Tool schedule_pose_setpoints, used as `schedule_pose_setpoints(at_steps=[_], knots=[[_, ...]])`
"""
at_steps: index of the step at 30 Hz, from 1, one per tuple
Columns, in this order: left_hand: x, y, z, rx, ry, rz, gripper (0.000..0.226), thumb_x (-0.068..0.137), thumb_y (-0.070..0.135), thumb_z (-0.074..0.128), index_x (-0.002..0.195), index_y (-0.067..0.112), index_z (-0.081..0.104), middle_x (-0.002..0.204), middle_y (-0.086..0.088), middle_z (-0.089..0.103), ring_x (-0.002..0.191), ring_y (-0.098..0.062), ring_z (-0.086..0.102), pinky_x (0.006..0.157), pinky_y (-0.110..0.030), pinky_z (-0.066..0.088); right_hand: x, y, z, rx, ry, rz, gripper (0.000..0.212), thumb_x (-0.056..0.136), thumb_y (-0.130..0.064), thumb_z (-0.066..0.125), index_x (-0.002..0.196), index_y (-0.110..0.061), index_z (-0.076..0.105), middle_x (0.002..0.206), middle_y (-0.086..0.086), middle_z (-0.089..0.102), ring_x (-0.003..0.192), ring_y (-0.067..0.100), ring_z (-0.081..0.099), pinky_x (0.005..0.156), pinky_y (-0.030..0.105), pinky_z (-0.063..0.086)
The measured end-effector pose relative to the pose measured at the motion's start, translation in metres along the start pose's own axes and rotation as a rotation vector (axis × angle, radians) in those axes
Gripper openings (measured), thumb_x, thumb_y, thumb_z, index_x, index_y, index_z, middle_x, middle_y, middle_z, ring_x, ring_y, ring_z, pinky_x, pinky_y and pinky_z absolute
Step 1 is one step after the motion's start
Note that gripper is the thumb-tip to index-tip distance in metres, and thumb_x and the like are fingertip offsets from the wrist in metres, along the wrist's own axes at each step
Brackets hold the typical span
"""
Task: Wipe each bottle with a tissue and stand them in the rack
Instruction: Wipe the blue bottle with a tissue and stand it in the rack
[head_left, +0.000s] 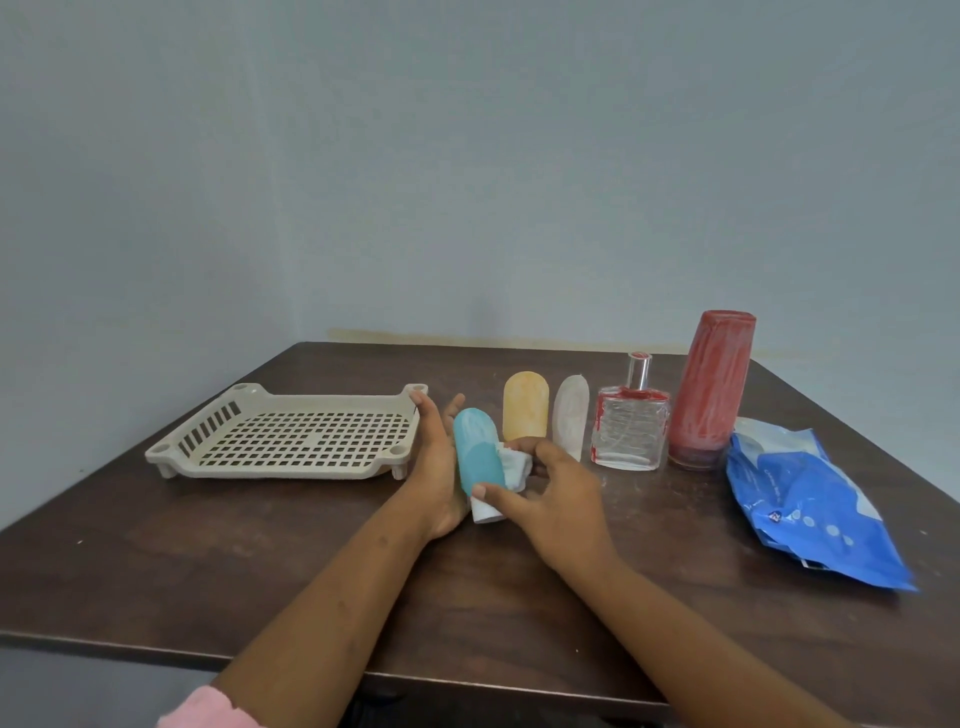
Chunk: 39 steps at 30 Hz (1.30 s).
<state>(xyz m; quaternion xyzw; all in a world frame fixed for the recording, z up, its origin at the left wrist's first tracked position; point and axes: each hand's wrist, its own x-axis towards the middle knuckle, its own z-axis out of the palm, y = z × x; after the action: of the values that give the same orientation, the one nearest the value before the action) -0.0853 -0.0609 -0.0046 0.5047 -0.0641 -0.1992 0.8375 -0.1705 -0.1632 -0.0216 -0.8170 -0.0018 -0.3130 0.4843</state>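
My dark wooden desk (260, 571) against a bare wall (467, 156).
The wall is plain pale grey-blue and evenly lit; a thin yellowish strip (519, 340) runs along it behind the desk's far edge.

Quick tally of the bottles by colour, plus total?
Blue: 1, the blue bottle, in the hands
Yellow: 1, the yellow bottle
White: 1, the white bottle
Clear with red trim: 1, the glass bottle
Red: 1, the tall red bottle
Total: 5
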Motion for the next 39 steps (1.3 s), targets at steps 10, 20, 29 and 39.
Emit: schedule_pose_setpoints(at_steps=[10,20,29,39], knots=[[0.000,0.000,-0.003,0.108,0.083,0.033,0.102,0.059,0.087,0.012,0.141,0.035,0.044,0.140,-0.005,0.055,0.117,-0.026,0.059,0.087,-0.039,0.054,0.000,0.003,-0.001,-0.084,0.058,-0.214,0.009,0.085,-0.018,0.068,0.092,-0.018,0.073,0.092,-0.009,0.067,0.089,0.001,0.059,0.074,0.016,0.050],[-0.008,0.003,0.001,0.117,-0.032,-0.083,0.093,0.071,0.087,0.003,0.141,0.039,0.040,0.128,-0.012,0.061,0.078,-0.029,0.067,0.048,-0.033,0.052,0.009,0.004,-0.008,-0.062,0.141,-0.139,0.007,0.081,-0.015,0.072,0.086,-0.019,0.073,0.086,-0.013,0.065,0.089,-0.006,0.057,0.071,0.003,0.042],[-0.008,-0.003,0.001,0.105,-0.176,-0.157,0.094,0.070,0.089,-0.001,0.141,0.041,0.039,0.092,-0.014,0.070,0.059,-0.026,0.060,0.050,-0.031,0.052,0.016,0.001,-0.015,-0.025,0.213,-0.134,0.010,0.083,-0.014,0.069,0.090,-0.020,0.072,0.087,-0.019,0.063,0.087,-0.009,0.057,0.070,0.006,0.045],[-0.008,-0.002,0.000,0.113,-0.166,-0.089,0.092,0.073,0.085,-0.003,0.143,0.040,0.036,0.102,-0.013,0.069,0.057,-0.025,0.065,0.046,-0.032,0.052,0.009,0.003,-0.012,-0.068,0.124,-0.186,0.013,0.084,-0.010,0.067,0.093,-0.017,0.073,0.088,-0.022,0.061,0.088,-0.008,0.057,0.069,0.006,0.045]])
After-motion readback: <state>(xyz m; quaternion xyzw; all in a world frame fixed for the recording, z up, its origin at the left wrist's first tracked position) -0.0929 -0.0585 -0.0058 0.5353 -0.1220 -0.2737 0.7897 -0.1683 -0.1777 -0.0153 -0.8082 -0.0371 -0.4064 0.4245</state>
